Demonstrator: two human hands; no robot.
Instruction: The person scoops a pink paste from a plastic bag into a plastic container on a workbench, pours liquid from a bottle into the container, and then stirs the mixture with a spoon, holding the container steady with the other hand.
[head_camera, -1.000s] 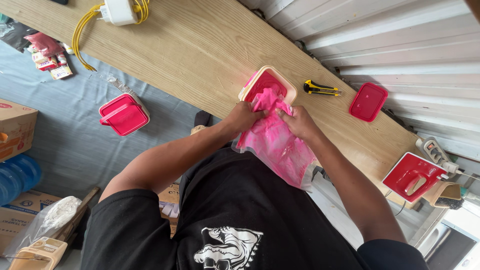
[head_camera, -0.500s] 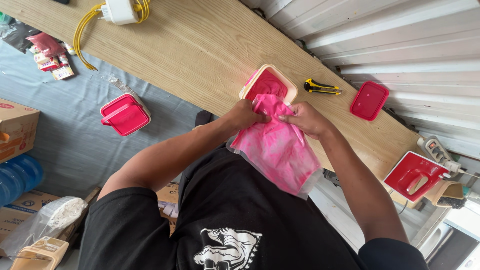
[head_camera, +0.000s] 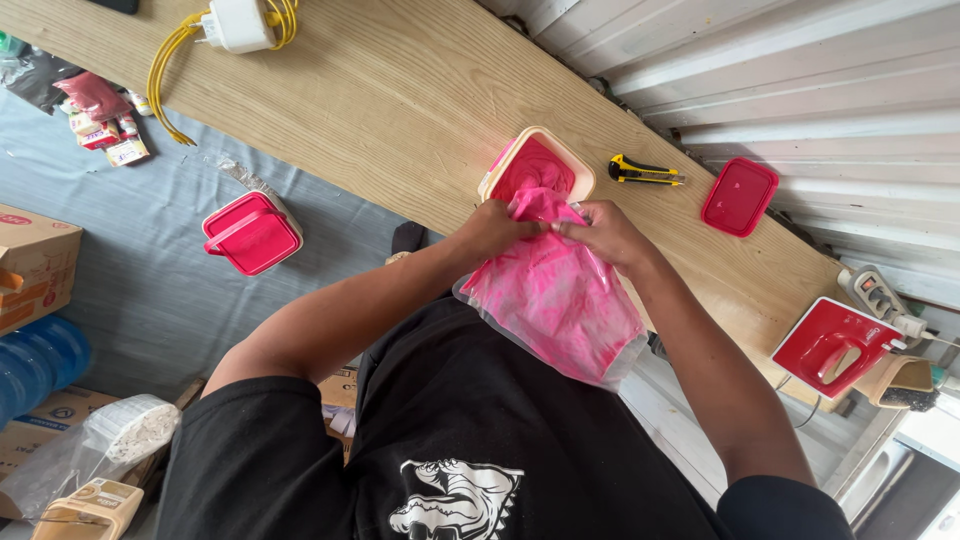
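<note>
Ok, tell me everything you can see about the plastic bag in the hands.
The plastic bag is clear, soft film, smeared inside with bright pink powder or paste, so it looks mostly pink. It hangs crumpled over the wooden table's near edge, against the black shirt. Its gathered top is pinched by the left hand and right hand, beside the open tub of pink stuff.

bare tabletop (head_camera: 400, 90) left of tub (head_camera: 537, 165), utility knife (head_camera: 645, 171) and red lid (head_camera: 739, 196) crowding right
</note>
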